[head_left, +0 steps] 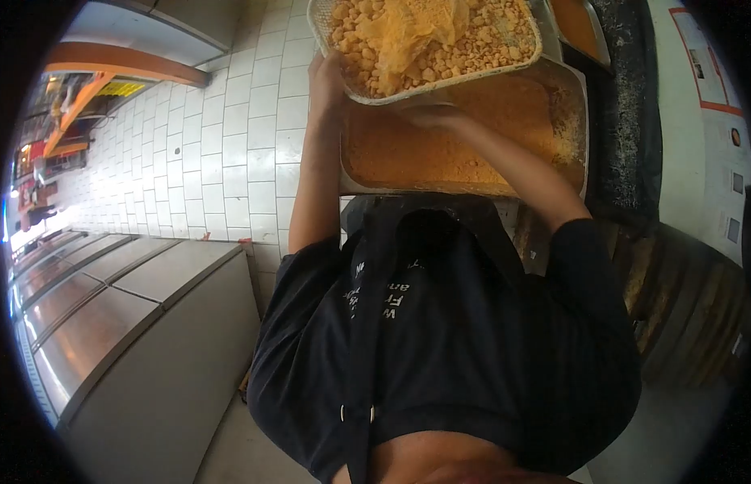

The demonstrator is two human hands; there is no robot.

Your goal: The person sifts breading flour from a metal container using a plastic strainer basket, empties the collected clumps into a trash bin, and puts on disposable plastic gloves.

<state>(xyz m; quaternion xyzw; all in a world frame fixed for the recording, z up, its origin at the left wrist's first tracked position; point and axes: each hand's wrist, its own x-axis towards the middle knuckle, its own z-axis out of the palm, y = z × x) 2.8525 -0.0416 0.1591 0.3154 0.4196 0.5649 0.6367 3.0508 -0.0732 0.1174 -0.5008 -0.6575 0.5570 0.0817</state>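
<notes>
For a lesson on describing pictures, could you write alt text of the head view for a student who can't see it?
A person in black grips a basket of orange lumps with the left hand, above a tray of orange powder. The right hand is by the basket's near edge, its grip unclear.

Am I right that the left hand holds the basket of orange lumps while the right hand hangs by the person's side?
Not quite: the head view shows the right hand by the near edge of the basket, over the tray of orange powder. The left hand does hold the basket.
</notes>
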